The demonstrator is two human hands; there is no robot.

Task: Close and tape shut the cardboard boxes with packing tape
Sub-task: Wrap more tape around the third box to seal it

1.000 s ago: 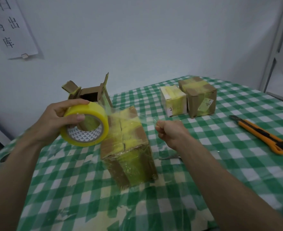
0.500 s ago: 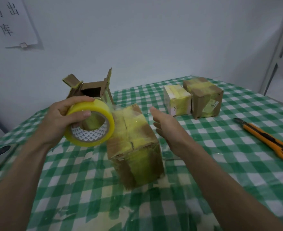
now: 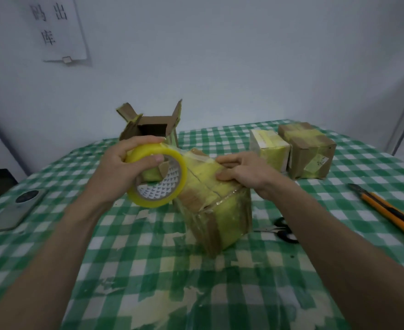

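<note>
A small packing and shipping station in a plain room

A table under a green-checked cloth [image 3: 220, 294] carries 3 taped cartons [image 3: 311, 151], 1 open box [image 3: 152, 126], a roll of tape [image 3: 158, 177], a utility knife [image 3: 391, 213] and scissors [image 3: 283, 231]; a printed Chinese sign [image 3: 58, 27] hangs on the bare white wall.

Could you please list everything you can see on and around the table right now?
Tape roll: one, yellow, held beside the middle box.
Taped boxes: three; middle, two far right, brown with yellow tape.
Open box: one, brown, at the back.
Knife: one, orange, right.
Scissors: one, black, right of middle box.
Phone: one, grey, left.
Tablecloth: green check.
Paper sign: one, white, wall.
Left hand: grips the roll.
Right hand: presses the middle box top.
</note>
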